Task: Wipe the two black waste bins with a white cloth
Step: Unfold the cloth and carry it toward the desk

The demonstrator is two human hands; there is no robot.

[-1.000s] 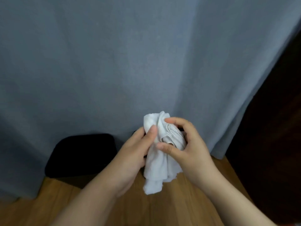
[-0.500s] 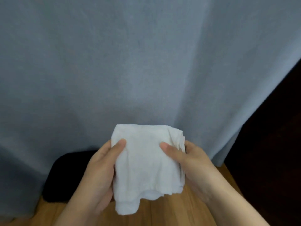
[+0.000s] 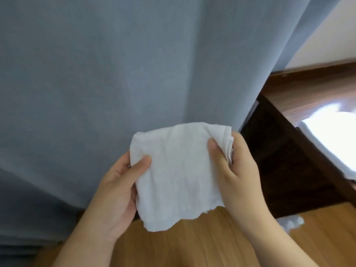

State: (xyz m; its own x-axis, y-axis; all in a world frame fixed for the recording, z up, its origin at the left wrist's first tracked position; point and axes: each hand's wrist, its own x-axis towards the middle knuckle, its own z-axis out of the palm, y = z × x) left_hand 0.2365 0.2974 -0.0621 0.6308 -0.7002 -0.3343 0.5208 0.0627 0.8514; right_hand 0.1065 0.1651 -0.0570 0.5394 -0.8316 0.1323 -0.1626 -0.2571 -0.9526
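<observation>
A folded white cloth is spread flat between both hands in front of me. My left hand holds its left edge, thumb on the front and fingers behind. My right hand pinches the layered right edge with the thumb on top. No black waste bin shows in the view now.
A blue-grey curtain fills the background down to the wooden floor. A dark wooden desk stands at the right, with a bright white thing on its top. A small white scrap lies on the floor by the desk.
The bunched cloth has been opened out into a flat folded square between both hands. The view has swung up and right, so the black bin at lower left has dropped out of sight.
</observation>
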